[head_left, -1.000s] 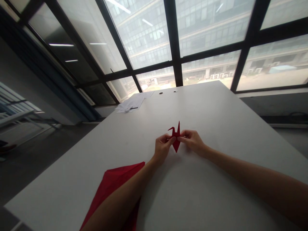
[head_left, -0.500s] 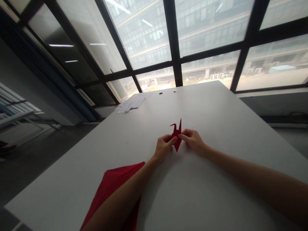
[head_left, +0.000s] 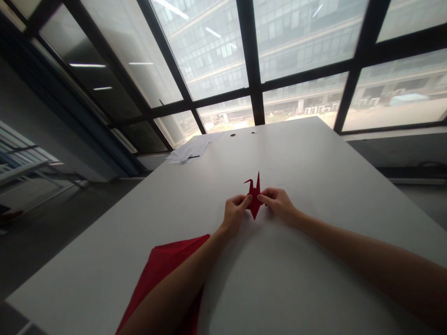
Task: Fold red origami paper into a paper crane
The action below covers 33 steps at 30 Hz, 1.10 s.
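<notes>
- Two hands meet at bench centre, both pinched shut on one red origami crane.
- Left hand: thumb and forefinger closed on the crane's left side, at 9 o'clock of the fold; other fingers curled in.
- Right hand: thumb and forefinger closed on the right side, at 3 o'clock; knuckles up.
- Crane sits between the fingertips, about mid-bench, lower tip just above or touching the white bench; contact not clear.
- Grip on opposite sides looks like it keeps the fold steady and lets the flaps be drawn apart; judgement only.
- Long axis runs 12 to 6 o'clock: sharp spike points to 12, pointed bottom to 6.
- Small bent tip, head-like, leans to 10 o'clock beside the spike.
- Red paper sheet lies at 7 o'clock of the hands, partly under the left forearm, near the bench's near edge; well apart from the crane.
- White papers at 11 o'clock, far bench corner, with a dark pen-like thing on them; too small to tell.
- Windows with dark frames beyond the far edge at 12 o'clock.
</notes>
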Tool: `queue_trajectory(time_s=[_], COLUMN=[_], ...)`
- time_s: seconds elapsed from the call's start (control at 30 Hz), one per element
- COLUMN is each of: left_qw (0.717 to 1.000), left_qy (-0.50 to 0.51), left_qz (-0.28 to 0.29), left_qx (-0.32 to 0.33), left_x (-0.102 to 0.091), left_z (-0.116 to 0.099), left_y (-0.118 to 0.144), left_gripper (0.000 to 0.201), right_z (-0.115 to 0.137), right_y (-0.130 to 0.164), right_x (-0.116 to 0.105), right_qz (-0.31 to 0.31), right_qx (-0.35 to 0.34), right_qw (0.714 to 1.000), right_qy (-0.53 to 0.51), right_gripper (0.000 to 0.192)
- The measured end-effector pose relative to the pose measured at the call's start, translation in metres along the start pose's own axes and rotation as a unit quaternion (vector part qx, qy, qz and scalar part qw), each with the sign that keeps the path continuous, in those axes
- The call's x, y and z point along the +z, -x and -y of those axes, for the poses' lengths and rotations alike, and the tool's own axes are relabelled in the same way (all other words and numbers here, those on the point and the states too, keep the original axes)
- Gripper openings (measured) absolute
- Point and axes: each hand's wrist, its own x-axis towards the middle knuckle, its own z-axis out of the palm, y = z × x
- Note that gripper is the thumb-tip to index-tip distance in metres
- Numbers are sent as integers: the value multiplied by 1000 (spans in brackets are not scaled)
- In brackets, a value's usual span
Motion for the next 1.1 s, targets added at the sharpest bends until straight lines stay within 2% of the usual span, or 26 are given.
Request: queue_trajectory(time_s=[0.4,0.57,0.63,0.83,0.97,1.1], left_qw=[998,998,999,993,994,998], left_qy=[57,47,27,109,102,62], left_qz=[-20,21,18,-29,-30,-10], left_qx=[9,-23,-26,-24,-17,1], left_x=[0,-1,-1,-4,-5,-3], left_z=[2,0,0,3,4,5], left_y=[-2,-3,-3,-6,-6,-4], left_gripper=[31,37,37,31,31,32], right_z=[2,2,3,6,4,1], right_y=[0,0,-1,0,3,4], right_x=[2,2,1,3,6,5], right_qz=[11,-16,-20,66,110,113], right_qx=[17,17,13,-11,-5,15], right_qw=[1000,1000,1000,997,993,993], right_qy=[-22,-14,-4,28,47,13], right_gripper=[24,25,27,39,29,23])
